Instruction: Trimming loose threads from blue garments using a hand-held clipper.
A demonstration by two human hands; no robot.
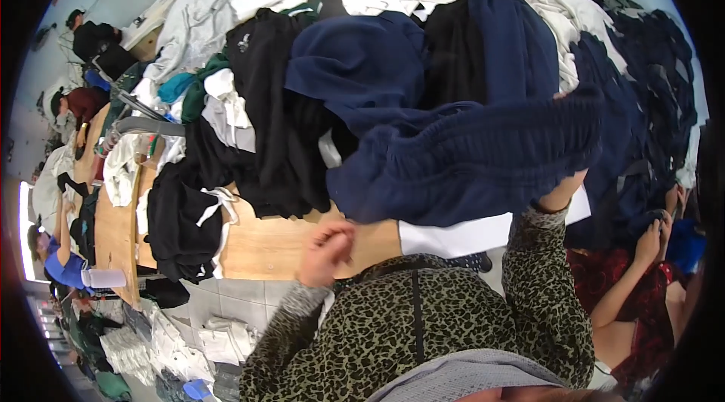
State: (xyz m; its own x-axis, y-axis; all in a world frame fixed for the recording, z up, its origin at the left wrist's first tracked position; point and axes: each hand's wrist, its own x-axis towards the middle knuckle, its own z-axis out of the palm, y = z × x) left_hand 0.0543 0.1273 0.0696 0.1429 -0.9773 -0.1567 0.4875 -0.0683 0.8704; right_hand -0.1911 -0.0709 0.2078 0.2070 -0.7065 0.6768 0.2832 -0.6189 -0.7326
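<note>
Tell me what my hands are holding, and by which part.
Your right hand holds a navy garment by its gathered right end, the grip itself mostly hidden behind the cloth; your left hand appears empty.

To the left of the left hand's (pixel 326 251) fingers, bare tabletop (pixel 260 247) leaves a low passage, ending at a black bundle (pixel 185 213); just beyond and right of the fingertips, a navy garment (pixel 468 164) blocks the way

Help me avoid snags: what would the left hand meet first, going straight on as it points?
The left hand would probably meet the gathered navy-blue fabric garment first, though depth is unclear.
</note>
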